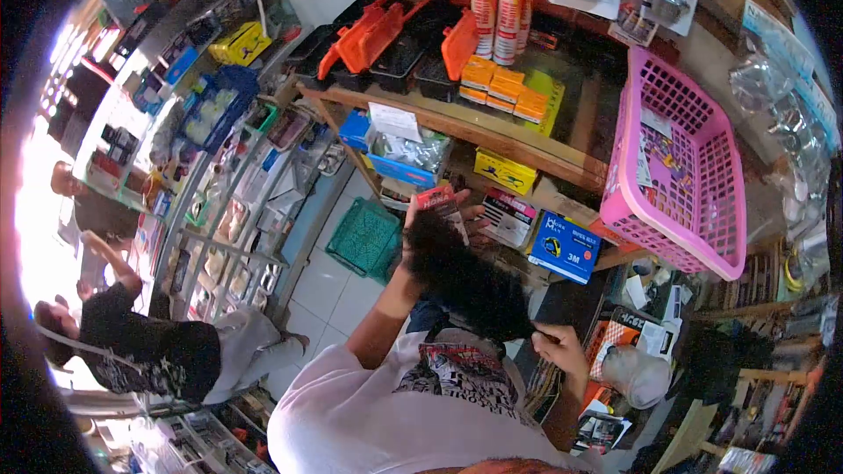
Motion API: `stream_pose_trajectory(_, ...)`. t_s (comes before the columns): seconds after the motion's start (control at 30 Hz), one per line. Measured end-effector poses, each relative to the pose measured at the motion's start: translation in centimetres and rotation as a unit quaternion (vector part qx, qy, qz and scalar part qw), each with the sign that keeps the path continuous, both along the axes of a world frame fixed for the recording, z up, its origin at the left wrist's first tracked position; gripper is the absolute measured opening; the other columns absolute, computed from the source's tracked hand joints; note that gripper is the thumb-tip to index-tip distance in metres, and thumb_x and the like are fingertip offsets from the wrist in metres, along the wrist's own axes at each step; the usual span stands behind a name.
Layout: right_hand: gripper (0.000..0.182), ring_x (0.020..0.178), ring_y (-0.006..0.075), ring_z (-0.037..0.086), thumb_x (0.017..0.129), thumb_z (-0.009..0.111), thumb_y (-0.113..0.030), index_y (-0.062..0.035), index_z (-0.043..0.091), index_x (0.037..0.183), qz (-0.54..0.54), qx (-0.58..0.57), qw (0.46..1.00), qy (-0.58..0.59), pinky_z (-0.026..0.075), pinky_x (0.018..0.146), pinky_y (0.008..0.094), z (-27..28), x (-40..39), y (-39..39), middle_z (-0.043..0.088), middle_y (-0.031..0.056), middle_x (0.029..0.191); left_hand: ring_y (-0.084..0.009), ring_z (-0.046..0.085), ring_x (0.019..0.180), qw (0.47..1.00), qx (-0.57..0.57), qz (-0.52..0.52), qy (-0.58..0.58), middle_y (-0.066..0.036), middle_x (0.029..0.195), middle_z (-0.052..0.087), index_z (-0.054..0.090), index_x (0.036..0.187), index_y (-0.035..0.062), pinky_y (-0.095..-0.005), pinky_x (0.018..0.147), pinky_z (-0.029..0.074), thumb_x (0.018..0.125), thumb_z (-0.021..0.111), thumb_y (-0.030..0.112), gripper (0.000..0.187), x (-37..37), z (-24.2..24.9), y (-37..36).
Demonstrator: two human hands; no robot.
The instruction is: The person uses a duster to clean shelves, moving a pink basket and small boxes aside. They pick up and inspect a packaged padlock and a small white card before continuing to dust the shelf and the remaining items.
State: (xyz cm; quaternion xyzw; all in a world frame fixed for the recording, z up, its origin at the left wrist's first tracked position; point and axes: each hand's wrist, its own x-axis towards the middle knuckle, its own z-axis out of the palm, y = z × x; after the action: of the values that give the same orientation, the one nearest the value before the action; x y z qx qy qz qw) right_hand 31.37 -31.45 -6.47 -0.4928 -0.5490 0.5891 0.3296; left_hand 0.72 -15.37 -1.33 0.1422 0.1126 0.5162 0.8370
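Note:
A black fluffy duster [474,285] lies across the middle of the view, sloping down to the right. My right hand [562,351] is closed around its handle end. At the duster's upper end, my left hand [413,224] grips a small red-and-white box [436,200], with fingertips showing on the box's right side. Duster bristles cover part of the left hand and the lower part of the box. Just beyond the hands are a black-and-red packet [508,218] and a blue box marked 3M [565,246] on a lower shelf.
A pink basket [615,202] stands on the wooden shelf at right. Orange-lidded black cases [364,39], sealant tubes [507,17] and orange boxes [505,87] line the shelf. A green crate [360,237] sits on the tiled floor. At left, a person in black [149,355] stands by glass display cases.

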Motion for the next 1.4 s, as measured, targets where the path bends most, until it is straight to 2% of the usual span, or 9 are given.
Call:
stream_pose_trajectory(0.23,0.028,0.056,0.0029,0.052,0.093,0.066,-0.018,0.0022,0.067,0.113,-0.039,-0.06,0.997,0.029,0.041,0.049,0.0223,-0.5,1.6,-2.2,0.062,-0.0015,0.069,-0.0401,0.055,0.115,0.998,0.014,-0.005,-0.066,-0.016,0.128,0.057,0.053,0.128,0.0087,-0.056,0.102,0.04,0.098,0.03,0.057,0.062,2.3,1.0,0.2)
stream_pose_trajectory(0.53,0.03,0.054,0.0029,0.047,0.093,0.067,-0.02,0.0032,0.067,0.11,-0.108,-0.07,0.992,0.0,0.039,0.048,0.0227,-1.7,2.5,-4.8,0.057,-0.0038,0.065,-0.0387,0.054,0.117,0.991,-0.131,-0.001,-0.021,-0.017,0.134,0.052,0.05,0.134,0.0112,-0.0579,0.099,0.042,0.097,0.037,0.055,0.059,5.3,-0.4,-0.2)
stream_pose_trajectory(0.57,0.029,0.055,0.0027,0.046,0.092,0.067,-0.02,0.0026,0.068,0.109,-0.078,-0.081,0.994,-0.014,0.038,0.048,0.0228,-1.5,3.0,-5.1,0.056,-0.0045,0.066,-0.0382,0.055,0.117,0.957,-0.189,0.057,0.212,-0.017,0.137,0.051,0.051,0.134,0.0144,-0.0567,0.101,0.042,0.097,0.037,0.056,0.058,6.2,4.3,-1.5)
stream_pose_trajectory(0.67,0.027,0.056,0.0025,0.046,0.093,0.067,-0.02,0.0025,0.068,0.108,-0.087,-0.112,0.989,0.031,0.037,0.048,0.0228,-0.8,3.4,-6.2,0.055,-0.0053,0.065,-0.0367,0.055,0.116,0.993,0.101,-0.052,-0.03,-0.015,0.137,0.051,0.052,0.132,0.0152,-0.0589,0.101,0.042,0.096,0.039,0.057,0.057,7.1,0.4,-0.5)
stream_pose_trajectory(0.8,0.025,0.057,0.002,0.045,0.093,0.066,-0.021,0.0017,0.068,0.104,-0.121,-0.094,0.988,0.024,0.037,0.048,0.0224,-1.0,3.5,-7.4,0.053,-0.0065,0.066,-0.041,0.053,0.119,0.993,-0.116,-0.014,-0.016,-0.014,0.136,0.052,0.052,0.131,0.0145,-0.063,0.101,0.039,0.094,0.041,0.059,0.059,8.3,0.2,-1.1)
stream_pose_trajectory(0.9,0.02,0.054,0.0019,0.043,0.095,0.064,-0.018,0.0016,0.066,0.098,-0.126,-0.067,0.989,0.026,0.035,0.047,0.0221,0.0,3.4,-7.7,0.052,-0.0052,0.065,-0.0352,0.054,0.119,0.989,0.142,-0.02,-0.025,-0.014,0.132,0.056,0.05,0.138,0.0116,-0.0509,0.105,0.039,0.098,0.027,0.058,0.065,9.6,1.2,-2.5)
stream_pose_trajectory(1.0,0.016,0.052,0.0022,0.042,0.096,0.062,-0.014,0.0013,0.066,0.093,-0.145,-0.086,0.985,0.043,0.033,0.045,0.0218,0.0,3.1,-8.1,0.053,-0.0032,0.065,-0.0355,0.054,0.119,0.991,-0.087,-0.022,0.094,-0.013,0.134,0.055,0.05,0.138,0.0113,-0.051,0.105,0.039,0.097,0.028,0.059,0.066,9.4,1.8,-2.1)
stream_pose_trajectory(1.1,0.018,0.059,0.002,0.046,0.094,0.064,-0.017,-0.001,0.07,0.101,-0.115,-0.112,0.986,0.036,0.038,0.05,0.0216,0.0,3.6,-8.4,0.055,-0.0058,0.069,-0.0314,0.056,0.116,0.989,0.052,-0.131,-0.05,-0.012,0.127,0.059,0.051,0.135,0.011,-0.0493,0.101,0.043,0.098,0.032,0.057,0.062,9.4,1.5,-1.7)
stream_pose_trajectory(1.4,0.024,0.078,0.0082,0.058,0.089,0.067,-0.011,0.0036,0.067,0.109,-0.104,-0.095,0.99,0.022,0.051,0.069,0.0271,-0.8,3.5,-8.0,0.071,0.005,0.089,-0.033,0.055,0.119,0.996,-0.019,-0.074,0.042,-0.017,0.135,0.054,0.042,0.143,0.011,-0.0501,0.102,0.042,0.097,0.031,0.059,0.067,8.6,-0.9,-1.9)
